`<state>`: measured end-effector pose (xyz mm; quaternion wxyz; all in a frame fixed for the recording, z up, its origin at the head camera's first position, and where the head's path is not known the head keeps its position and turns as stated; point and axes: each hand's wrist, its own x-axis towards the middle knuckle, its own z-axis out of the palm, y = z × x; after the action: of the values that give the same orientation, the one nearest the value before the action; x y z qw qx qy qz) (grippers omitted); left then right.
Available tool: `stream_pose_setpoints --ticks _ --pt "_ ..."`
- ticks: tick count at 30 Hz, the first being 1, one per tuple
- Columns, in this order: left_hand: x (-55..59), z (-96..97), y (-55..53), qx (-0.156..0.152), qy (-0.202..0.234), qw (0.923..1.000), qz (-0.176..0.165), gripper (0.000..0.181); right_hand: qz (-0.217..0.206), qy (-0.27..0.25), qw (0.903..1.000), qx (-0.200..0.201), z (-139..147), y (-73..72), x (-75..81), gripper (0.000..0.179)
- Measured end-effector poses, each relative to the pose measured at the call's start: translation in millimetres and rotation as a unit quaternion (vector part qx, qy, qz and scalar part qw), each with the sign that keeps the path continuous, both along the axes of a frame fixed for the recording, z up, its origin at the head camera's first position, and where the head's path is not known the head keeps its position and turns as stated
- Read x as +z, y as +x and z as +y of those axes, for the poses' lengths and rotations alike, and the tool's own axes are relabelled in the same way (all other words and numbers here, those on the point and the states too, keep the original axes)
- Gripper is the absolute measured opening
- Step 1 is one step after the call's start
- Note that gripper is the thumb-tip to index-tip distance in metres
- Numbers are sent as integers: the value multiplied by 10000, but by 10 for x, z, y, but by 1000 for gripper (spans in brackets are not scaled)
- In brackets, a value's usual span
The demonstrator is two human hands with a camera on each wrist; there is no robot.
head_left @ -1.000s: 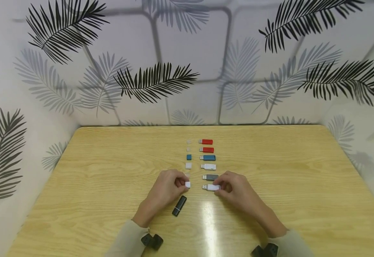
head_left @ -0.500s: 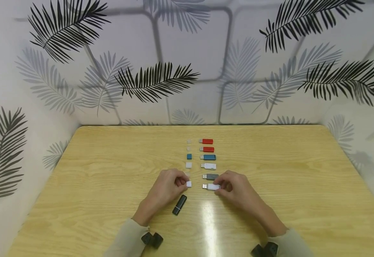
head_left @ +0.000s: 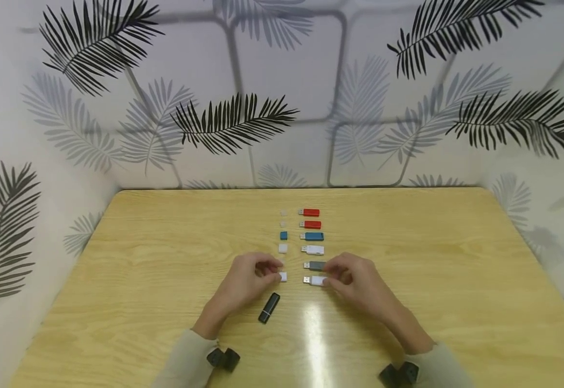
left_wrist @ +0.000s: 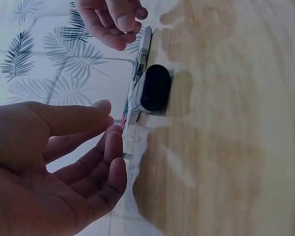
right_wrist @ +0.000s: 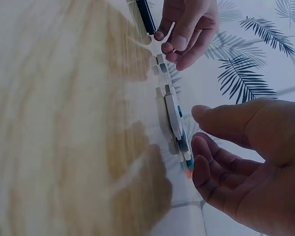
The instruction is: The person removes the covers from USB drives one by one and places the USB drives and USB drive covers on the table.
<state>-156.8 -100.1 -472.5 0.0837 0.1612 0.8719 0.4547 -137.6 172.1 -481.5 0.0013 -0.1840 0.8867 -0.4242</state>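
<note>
My left hand (head_left: pixel 245 280) is beside a small white cap (head_left: pixel 283 277), its thumb and fingers parted. In the left wrist view nothing lies between the fingers of that hand (left_wrist: pixel 64 167). My right hand (head_left: pixel 359 280) is at the back end of an uncapped white USB stick (head_left: pixel 317 281), which lies with its metal plug toward the cap. The right wrist view has a gap between thumb and fingers, with the white stick (right_wrist: pixel 173 115) lying beyond them. A black capped USB stick (head_left: pixel 269 308) lies slantwise nearer the front, just right of the left forearm.
Farther back, uncapped sticks form a column: grey (head_left: pixel 314 265), white (head_left: pixel 314 250), blue (head_left: pixel 314 236) and two red (head_left: pixel 311 224). Left of them stand caps, including a white cap (head_left: pixel 283 248), a blue cap (head_left: pixel 284 235) and clear ones. A patterned wall borders the wooden table (head_left: pixel 165 226).
Both hands have loosened: the left fingers have parted from the white cap and drawn slightly left, the right fingers have spread at the white USB stick. Cap and stick lie in line.
</note>
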Motion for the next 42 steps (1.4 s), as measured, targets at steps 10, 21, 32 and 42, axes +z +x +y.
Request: stream_pose_setpoints --ticks 10,21,32,42 --pt "-28 -101 106 292 306 9991 -48 15 15 -391 9992 119 -63 16 28 19" --pt "-17 -142 370 154 29 9997 -189 19 255 -824 9957 328 -131 15 50 28" --pt "16 -74 533 35 -772 9970 20 31 216 -1136 9920 515 -218 63 33 26" --pt "5 -59 534 -124 -856 9957 343 20 224 -1331 9870 872 -344 137 19 27"
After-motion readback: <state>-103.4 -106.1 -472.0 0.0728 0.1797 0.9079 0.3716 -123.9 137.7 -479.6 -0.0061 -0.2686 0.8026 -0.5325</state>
